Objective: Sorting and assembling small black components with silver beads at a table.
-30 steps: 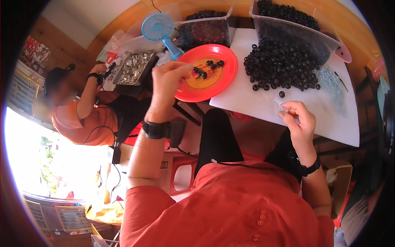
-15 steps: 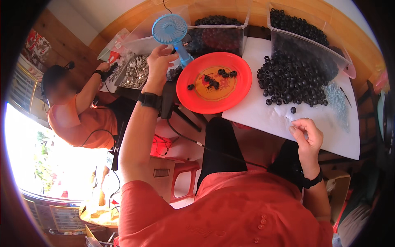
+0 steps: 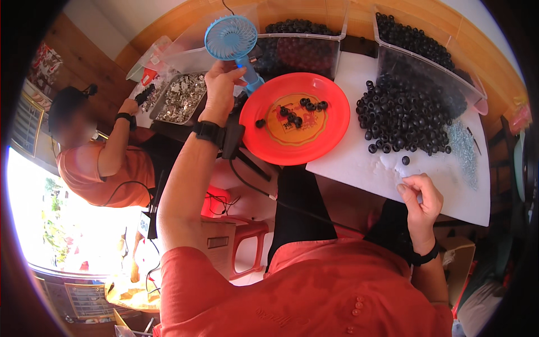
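Fan [image 3: 230, 38] is positioned beyond the left rim of the red plate [image 3: 338, 118]. A light, stiff body is judged likely; hold is best taken around the handle [image 3: 254, 80], clear of the slotted head. The left hand [image 3: 220, 90] is placed at this handle with fingers partly curled; whether it is grasped cannot be told. Black beads [image 3: 291, 117] are carried on the plate, one near its left rim. Each is probably light, hard and prone to rolling; a pinch across opposite sides is advised. At the near edge of the white table [image 3: 342, 160], a single bead [image 3: 405, 160] is set apart, just beyond the right hand [image 3: 422, 199]. Thumb and forefinger are held close together there; whether anything is pinched cannot be told.

Smooth plastic is suggested by fan and plate. Rounded, holed shapes are massed in the bead heap [image 3: 407, 118] mid-table; glittering pale-blue material [image 3: 463, 151] is spread along the right edge.
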Motion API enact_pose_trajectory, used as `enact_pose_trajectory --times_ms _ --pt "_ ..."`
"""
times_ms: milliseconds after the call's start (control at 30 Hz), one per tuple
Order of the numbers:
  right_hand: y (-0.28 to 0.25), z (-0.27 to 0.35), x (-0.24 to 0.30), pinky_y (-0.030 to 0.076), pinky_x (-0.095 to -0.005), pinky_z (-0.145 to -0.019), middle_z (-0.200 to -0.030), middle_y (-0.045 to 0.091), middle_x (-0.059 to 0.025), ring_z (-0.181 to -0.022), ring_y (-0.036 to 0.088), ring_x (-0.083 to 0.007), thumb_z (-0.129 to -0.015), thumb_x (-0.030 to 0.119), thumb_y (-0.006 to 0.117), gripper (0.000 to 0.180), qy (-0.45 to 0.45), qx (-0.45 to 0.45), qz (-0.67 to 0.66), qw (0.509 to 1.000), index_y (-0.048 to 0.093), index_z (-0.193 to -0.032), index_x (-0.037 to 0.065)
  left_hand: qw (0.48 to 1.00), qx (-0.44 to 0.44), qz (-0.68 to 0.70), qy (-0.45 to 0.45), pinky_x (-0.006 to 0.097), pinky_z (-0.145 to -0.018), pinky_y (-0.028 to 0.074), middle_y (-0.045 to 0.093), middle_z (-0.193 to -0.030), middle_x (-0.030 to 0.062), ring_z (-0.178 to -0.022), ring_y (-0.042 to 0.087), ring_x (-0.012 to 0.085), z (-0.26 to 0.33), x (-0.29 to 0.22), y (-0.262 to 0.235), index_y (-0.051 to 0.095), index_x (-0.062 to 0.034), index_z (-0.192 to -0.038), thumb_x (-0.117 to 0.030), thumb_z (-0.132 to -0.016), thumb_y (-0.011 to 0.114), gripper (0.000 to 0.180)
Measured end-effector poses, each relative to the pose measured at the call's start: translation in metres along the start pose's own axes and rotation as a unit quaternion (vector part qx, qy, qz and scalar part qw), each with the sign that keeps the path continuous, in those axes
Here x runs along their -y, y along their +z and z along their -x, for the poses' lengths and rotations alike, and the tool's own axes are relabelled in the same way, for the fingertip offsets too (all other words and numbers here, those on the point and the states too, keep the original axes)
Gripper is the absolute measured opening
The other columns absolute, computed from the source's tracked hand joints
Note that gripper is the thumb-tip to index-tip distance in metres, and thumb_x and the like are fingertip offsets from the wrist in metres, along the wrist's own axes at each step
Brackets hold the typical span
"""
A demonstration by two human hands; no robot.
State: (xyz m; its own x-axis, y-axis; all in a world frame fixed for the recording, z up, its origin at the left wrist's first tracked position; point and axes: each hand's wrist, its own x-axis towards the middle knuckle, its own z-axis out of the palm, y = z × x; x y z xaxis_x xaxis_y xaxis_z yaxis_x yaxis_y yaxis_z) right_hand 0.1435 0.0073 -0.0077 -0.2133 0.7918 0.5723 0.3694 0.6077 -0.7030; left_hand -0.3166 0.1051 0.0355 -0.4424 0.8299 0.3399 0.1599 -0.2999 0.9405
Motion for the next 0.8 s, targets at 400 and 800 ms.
enact_pose_trajectory --times_ms 400,800 --pt "0.0017 -0.0003 0.0017 0.038 -0.0243 -0.054 -0.072 0.056 -0.0034 -0.057 0.048 -0.0108 -0.079 -0.004 0.071 0.012 0.0 -0.001 0.009 1.0 0.061 -0.084 0.0 0.997 -0.03 0.029 0.062 0.026 -0.057 0.055 0.071 -0.096 0.0122 -0.073 0.066 0.0172 0.0021 0.0043 0.0056 0.066 0.006 -0.104 0.002 -0.081 0.069 0.023" --pt "0.0017 0.0002 0.0012 0.037 -0.0251 -0.053 -0.073 0.056 -0.0046 -0.056 0.048 -0.0117 -0.078 -0.002 0.073 0.014 -0.004 -0.001 0.022 1.0 0.061 -0.084 0.001 0.997 -0.046 0.01 0.053 0.027 -0.057 0.054 0.07 -0.096 0.0109 -0.077 0.066 0.0174 -0.0023 0.0049 0.007 0.067 0.0038 -0.102 0.001 -0.077 0.07 0.025"
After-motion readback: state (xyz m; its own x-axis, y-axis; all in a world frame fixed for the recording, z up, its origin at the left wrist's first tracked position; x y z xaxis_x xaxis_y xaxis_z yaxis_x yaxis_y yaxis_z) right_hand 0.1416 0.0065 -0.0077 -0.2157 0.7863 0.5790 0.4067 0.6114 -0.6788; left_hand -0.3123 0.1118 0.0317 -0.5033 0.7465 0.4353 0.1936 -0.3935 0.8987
